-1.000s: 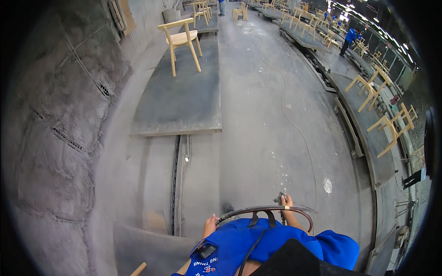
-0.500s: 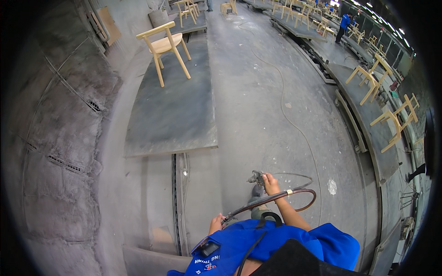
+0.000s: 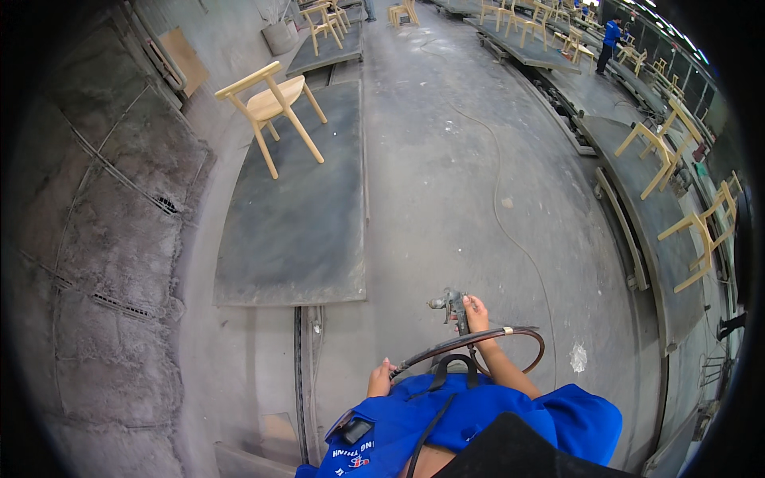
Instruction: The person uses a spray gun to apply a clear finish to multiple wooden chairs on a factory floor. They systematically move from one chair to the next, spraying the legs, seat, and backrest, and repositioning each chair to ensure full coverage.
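A metal spray gun point(image 3: 453, 307) is gripped in my right hand point(image 3: 477, 314), its nozzle pointing left. From the gun a dark hose point(image 3: 454, 344) loops out to the right and runs back across my front. My left hand point(image 3: 381, 378) is closed round that hose near my waist. Ahead on the left, a pale wooden chair point(image 3: 271, 103) stands upright on a flat grey platform point(image 3: 295, 255). Both hands are well short of the chair.
A floor track point(image 3: 300, 382) extends from under the platform towards me. A thin hose point(image 3: 499, 171) trails along the concrete floor. On the right, another platform point(image 3: 637, 207) carries wooden chairs point(image 3: 705, 239). A person in blue point(image 3: 610, 44) stands far right. A dusty wall point(image 3: 111, 239) borders the left.
The chair and its platform now appear nearer and lower in view. My right hand has lifted the spray gun slightly and shifted a little right; the left hand still holds the hose.
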Demonstrator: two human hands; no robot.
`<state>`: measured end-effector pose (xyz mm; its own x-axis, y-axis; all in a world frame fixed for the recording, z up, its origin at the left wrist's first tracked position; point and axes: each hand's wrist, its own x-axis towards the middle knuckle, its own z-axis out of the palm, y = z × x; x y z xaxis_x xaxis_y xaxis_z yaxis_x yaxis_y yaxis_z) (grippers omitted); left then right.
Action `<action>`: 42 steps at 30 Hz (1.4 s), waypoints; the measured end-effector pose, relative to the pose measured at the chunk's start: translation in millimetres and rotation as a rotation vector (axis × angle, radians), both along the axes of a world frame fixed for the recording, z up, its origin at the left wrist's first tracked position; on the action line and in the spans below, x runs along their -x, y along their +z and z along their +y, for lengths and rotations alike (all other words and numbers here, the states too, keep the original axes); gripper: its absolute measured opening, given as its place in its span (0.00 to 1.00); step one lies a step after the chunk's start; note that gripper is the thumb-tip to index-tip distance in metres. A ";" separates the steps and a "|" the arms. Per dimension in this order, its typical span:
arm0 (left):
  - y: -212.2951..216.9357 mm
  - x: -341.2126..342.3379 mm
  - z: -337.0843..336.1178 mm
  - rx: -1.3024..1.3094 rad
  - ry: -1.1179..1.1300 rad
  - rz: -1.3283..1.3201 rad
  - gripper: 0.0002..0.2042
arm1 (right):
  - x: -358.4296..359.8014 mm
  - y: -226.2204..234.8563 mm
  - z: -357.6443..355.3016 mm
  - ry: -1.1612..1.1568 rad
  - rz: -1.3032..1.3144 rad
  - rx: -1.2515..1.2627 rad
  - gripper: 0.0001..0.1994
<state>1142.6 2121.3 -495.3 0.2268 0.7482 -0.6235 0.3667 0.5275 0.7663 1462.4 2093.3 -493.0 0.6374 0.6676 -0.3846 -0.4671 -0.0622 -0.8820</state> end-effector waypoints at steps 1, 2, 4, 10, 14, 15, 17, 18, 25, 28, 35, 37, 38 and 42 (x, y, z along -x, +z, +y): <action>6.3 -11.0 6.4 -0.013 0.003 0.008 0.27 | -13.0 1.1 4.9 0.062 0.023 0.062 0.19; 11.4 -21.8 13.2 -0.028 0.005 0.026 0.28 | -27.9 1.8 7.5 0.133 0.050 0.099 0.19; 17.0 -41.0 26.4 -0.035 0.004 0.019 0.28 | -46.7 -0.1 13.1 0.235 0.270 0.174 0.20; 20.0 -78.6 80.7 -0.016 -0.092 -0.016 0.25 | -64.6 10.5 45.5 0.460 0.574 0.024 0.14; 5.4 -117.5 136.7 0.039 -0.100 -0.068 0.24 | -99.5 33.7 95.8 0.615 0.526 -0.119 0.13; 0.1 -129.0 153.8 0.066 -0.084 -0.078 0.23 | -112.1 38.1 110.5 0.662 0.464 -0.203 0.13; -10.3 -148.1 191.1 0.104 -0.097 -0.106 0.23 | -138.6 42.2 141.0 0.542 0.415 -0.073 0.10; -14.2 -158.3 214.4 0.104 -0.105 -0.088 0.23 | -156.4 44.1 159.5 0.512 0.357 -0.018 0.09; -13.4 -213.2 367.4 0.055 -0.150 -0.130 0.26 | -256.6 77.4 278.0 0.304 0.112 -0.029 0.10; -7.4 -232.2 418.9 0.110 -0.152 -0.132 0.28 | -274.5 85.4 325.2 0.236 0.104 0.014 0.09; -13.7 -277.7 504.3 0.023 -0.127 -0.047 0.31 | -286.6 82.6 405.5 0.018 0.051 0.168 0.24; -23.3 -293.8 533.9 -0.053 -0.111 -0.028 0.30 | -301.4 83.0 420.3 -0.019 0.028 0.211 0.26; -28.8 -304.4 555.5 -0.122 -0.115 -0.018 0.30 | -312.9 81.7 433.5 -0.037 -0.004 0.230 0.32; -39.8 -351.3 655.6 -0.205 -0.054 -0.064 0.29 | -378.2 72.6 505.9 -0.128 0.068 0.183 0.39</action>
<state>1493.9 2776.9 -535.1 0.3036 0.8436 -0.4429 0.3376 0.3394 0.8780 1840.6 2599.2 -420.3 0.6811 0.4979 -0.5368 -0.5395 -0.1544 -0.8277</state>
